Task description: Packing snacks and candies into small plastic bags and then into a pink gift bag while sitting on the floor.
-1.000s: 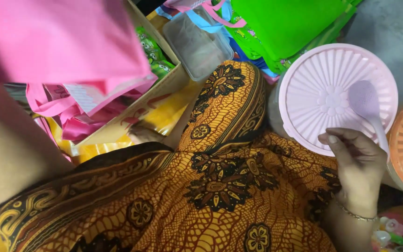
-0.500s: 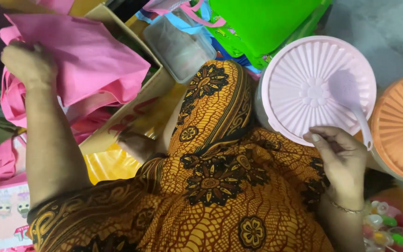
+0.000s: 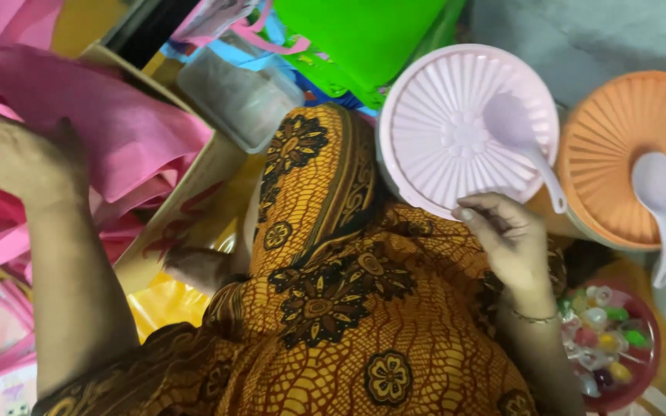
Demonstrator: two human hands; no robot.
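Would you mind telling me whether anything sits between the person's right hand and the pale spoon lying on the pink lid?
Nothing visible does. The right hand rests at the near edge of the pink lid, and the pale spoon lies on top with its handle end just beside the fingers. The left hand is on pink cloth.

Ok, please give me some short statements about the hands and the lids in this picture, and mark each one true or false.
1. The left hand rests on pink fabric. True.
2. A spoon lies on the pink lid. True: a pale spoon lies across it.
3. The right hand grips the white spoon on the orange lid. False: the hand is by the pink lid's edge, apart from that spoon.
4. The orange lid is bare. False: the white spoon lies on it.
5. The red bowl holds only water. False: it holds colourful small pieces.
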